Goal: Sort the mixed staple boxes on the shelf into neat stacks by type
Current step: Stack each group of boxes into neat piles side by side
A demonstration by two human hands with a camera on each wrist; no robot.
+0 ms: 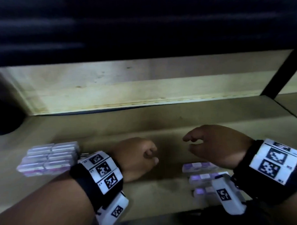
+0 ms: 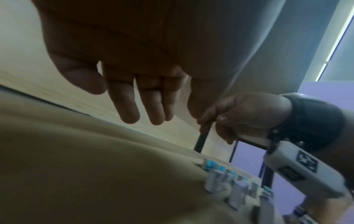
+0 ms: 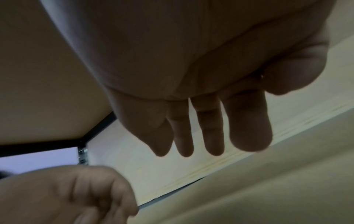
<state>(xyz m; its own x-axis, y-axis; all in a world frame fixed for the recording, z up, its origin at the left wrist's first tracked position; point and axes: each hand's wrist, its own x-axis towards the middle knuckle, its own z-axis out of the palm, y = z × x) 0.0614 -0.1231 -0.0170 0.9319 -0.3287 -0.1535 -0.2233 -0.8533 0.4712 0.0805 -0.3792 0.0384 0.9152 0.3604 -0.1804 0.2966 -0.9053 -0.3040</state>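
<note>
A block of pink-and-white staple boxes [image 1: 48,158] stands in tidy rows on the left of the shelf board [image 1: 161,122]. Several purple-and-white boxes [image 1: 202,176] lie at the front right, partly hidden by my right wrist; the left wrist view shows them with blue ends [image 2: 239,181]. My left hand [image 1: 151,156] hovers mid-shelf between the two groups with its fingers [image 2: 130,109] hanging relaxed and nothing in it. My right hand [image 1: 188,144] hangs above and just behind the purple boxes, its fingers [image 3: 210,136] loose and empty.
A pale wooden back panel [image 1: 143,85] closes the shelf. A dark round object [image 1: 3,117] sits at the far left. A black metal upright [image 1: 281,74] bounds the right side. The upper shelf hangs low overhead. Bare board lies between and behind my hands.
</note>
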